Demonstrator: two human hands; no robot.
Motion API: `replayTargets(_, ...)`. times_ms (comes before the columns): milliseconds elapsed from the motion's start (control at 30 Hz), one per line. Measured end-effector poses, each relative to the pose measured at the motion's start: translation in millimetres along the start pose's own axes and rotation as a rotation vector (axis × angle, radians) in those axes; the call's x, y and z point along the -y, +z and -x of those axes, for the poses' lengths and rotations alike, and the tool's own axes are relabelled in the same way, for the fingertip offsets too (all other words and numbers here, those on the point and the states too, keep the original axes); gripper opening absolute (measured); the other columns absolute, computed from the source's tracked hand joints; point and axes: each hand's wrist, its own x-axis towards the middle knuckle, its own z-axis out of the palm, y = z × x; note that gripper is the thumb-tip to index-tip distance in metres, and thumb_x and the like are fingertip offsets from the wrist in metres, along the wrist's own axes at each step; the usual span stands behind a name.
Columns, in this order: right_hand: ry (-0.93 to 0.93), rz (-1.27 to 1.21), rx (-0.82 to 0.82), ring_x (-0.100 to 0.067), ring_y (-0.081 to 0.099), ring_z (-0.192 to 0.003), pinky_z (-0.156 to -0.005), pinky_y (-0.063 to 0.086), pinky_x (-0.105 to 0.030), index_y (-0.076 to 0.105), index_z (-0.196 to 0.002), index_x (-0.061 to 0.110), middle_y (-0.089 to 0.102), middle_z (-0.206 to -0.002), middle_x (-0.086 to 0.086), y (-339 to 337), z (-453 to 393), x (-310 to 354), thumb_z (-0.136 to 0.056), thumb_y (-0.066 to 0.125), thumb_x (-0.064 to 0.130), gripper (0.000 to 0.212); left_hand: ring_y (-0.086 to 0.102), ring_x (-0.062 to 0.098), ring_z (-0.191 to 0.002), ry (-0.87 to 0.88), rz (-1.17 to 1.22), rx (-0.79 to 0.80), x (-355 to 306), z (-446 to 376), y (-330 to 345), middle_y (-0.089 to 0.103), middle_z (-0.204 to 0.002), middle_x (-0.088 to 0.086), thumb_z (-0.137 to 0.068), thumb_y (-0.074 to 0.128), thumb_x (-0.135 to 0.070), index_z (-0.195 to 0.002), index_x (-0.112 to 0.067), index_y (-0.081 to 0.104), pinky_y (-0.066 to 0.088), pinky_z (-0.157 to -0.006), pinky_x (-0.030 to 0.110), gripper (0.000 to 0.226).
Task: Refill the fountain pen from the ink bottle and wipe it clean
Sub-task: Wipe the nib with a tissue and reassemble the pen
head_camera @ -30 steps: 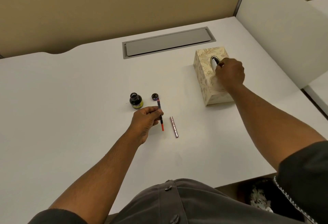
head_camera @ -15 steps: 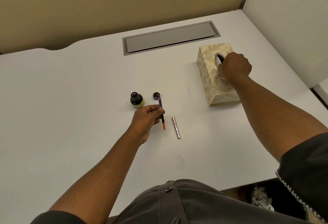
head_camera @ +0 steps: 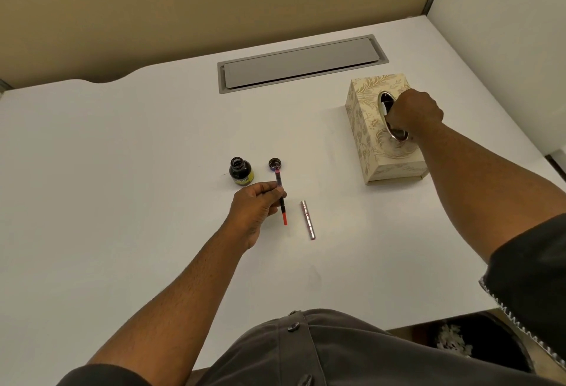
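My left hand (head_camera: 255,206) grips a thin fountain pen section (head_camera: 281,199), dark in the middle with a red end pointing toward me. Just beyond it the small ink bottle (head_camera: 240,171) stands uncapped, and its dark cap (head_camera: 274,164) lies to the right of it. A silver pen barrel (head_camera: 307,219) lies on the white desk (head_camera: 122,202) right of my left hand. My right hand (head_camera: 413,114) is closed over the oval slot of a cream patterned tissue box (head_camera: 364,128), fingertips inside the opening. Whether a tissue is pinched there is hidden.
A grey cable hatch (head_camera: 301,62) is set into the desk behind the bottle. White partition panels rise at the right, a beige one at the back. The desk's front edge runs near my body, with a dark bin below at the lower right.
The view shifted slightly downward. My right hand has slid along the tissue box slot with its fingers dipping in. My left hand keeps the pen in the same place.
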Motion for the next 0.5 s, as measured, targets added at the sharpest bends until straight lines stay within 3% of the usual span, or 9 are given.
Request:
replayTargets(233,0.015,-0.234,-0.034,-0.035,0.064,-0.098,-0.078,0.049,-0.037,0.063,-0.104,0.002,0.067,-0.108,-0.016,-5.1,-1.0,0.7,-0.086,0.06,0.032,0.035,0.069,0.016,-0.086,0.013,0.006,0.001,0.0,2.1,-2.4,0.074,-0.094,0.006,-0.086,0.068,-0.013,-0.099,-0.013,0.069,0.052,-0.078,0.029,0.013)
replayTargets(300,0.026,-0.315,-0.049,-0.031,0.061,-0.095,-0.077,0.046,-0.034,0.062,-0.106,0.003,0.066,-0.111,-0.015,-10.4,0.0,2.8,-0.086,0.054,0.028,0.033,0.069,0.016,-0.087,0.013,0.008,0.0,0.8,2.4,-2.4,0.075,-0.095,0.007,-0.086,0.068,-0.013,-0.099,-0.013,0.069,0.052,-0.078,0.029,0.013)
replayTargets(400,0.02,-0.38,-0.046,-0.035,0.061,-0.106,-0.08,0.045,-0.033,0.058,-0.118,0.0,0.063,-0.121,-0.019,-19.6,-0.2,6.1,-0.089,0.046,0.02,0.037,0.069,0.016,-0.086,0.011,0.007,0.0,1.2,2.7,-2.0,0.075,-0.095,0.007,-0.086,0.068,-0.013,-0.1,-0.013,0.069,0.051,-0.077,0.028,0.014)
replayTargets(500,0.051,-0.461,-0.053,-0.03,0.064,-0.082,-0.063,0.046,-0.029,0.062,-0.108,0.0,0.066,-0.103,-0.019,-30.0,-0.5,8.6,-0.089,0.05,0.014,0.027,0.069,0.016,-0.086,0.015,0.004,0.003,1.5,3.2,-2.1,0.075,-0.094,0.006,-0.086,0.068,-0.013,-0.101,-0.012,0.069,0.051,-0.077,0.029,0.015)
